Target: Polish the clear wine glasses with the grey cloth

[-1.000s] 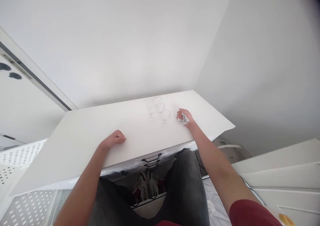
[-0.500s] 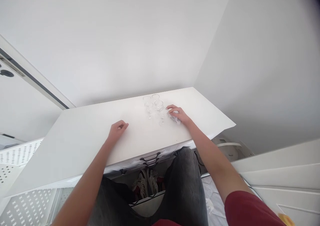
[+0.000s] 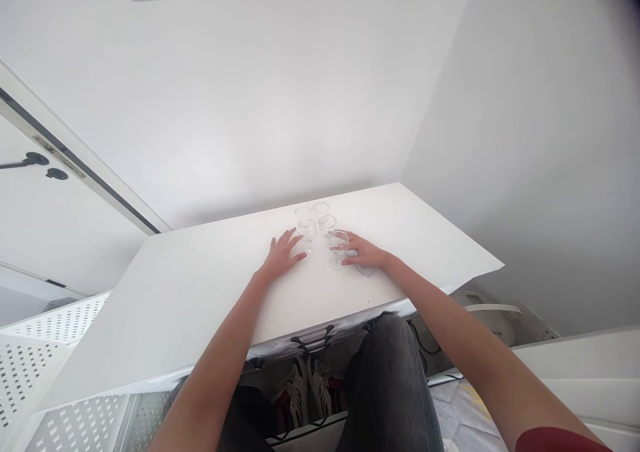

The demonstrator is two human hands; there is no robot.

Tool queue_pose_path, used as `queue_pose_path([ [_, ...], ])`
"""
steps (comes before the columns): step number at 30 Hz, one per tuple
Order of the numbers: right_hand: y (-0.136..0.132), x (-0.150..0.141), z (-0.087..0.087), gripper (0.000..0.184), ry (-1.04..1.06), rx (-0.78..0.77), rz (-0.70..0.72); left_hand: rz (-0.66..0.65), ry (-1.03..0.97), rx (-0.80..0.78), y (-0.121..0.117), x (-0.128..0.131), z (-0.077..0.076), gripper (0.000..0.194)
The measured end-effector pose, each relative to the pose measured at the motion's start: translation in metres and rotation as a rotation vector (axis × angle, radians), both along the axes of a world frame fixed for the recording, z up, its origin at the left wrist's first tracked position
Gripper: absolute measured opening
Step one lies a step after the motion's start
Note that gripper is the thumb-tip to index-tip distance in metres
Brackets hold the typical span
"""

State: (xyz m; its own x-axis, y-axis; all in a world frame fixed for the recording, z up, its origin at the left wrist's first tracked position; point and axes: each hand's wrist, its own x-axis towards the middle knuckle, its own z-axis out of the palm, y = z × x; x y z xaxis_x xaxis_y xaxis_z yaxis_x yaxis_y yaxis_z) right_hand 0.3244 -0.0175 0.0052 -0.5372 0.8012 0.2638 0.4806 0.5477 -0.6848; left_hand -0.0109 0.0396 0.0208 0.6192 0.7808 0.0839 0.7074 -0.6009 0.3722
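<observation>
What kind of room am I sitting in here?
Likely a room in a home, though I can't tell which: there's a door, a white table with dark handles below its edge, and stemmed glasses on top.

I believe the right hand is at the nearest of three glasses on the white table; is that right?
Not quite: the head view shows five glasses on the white table, with the right hand at the nearest one.

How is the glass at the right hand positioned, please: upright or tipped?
Upright: the glass shows its round rim above and its foot below, toward the tabletop.
</observation>
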Motion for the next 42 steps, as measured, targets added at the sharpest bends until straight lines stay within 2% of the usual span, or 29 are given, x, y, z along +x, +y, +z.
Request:
queue_pose_path([
  [8,0.016,-0.009,0.006,0.054,-0.155,0.052,0.080,-0.090,0.094,-0.014,0.014,0.011,-0.001,0.064],
  [13,0.027,-0.016,0.007,0.056,-0.238,0.082,0.101,-0.117,0.127,-0.004,0.014,0.014,0.000,0.059],
  [23,0.031,-0.023,0.008,0.057,-0.264,0.076,0.111,-0.135,0.122,-0.021,0.007,0.000,0.013,0.052],
  [28,0.029,-0.025,0.007,0.056,-0.308,0.045,0.084,-0.109,0.094,-0.043,0.004,-0.032,0.012,0.050],
  [33,0.023,-0.042,0.008,0.053,-0.293,0.039,0.079,-0.039,0.079,-0.028,-0.006,-0.080,0.013,0.051],
  [37,0.020,-0.074,0.011,0.053,-0.307,0.035,0.115,-0.025,0.107,-0.079,-0.016,-0.125,0.021,0.055],
  [42,0.018,-0.128,0.016,0.054,-0.312,0.023,0.168,-0.017,0.128,-0.142,-0.031,-0.179,0.032,0.061],
])
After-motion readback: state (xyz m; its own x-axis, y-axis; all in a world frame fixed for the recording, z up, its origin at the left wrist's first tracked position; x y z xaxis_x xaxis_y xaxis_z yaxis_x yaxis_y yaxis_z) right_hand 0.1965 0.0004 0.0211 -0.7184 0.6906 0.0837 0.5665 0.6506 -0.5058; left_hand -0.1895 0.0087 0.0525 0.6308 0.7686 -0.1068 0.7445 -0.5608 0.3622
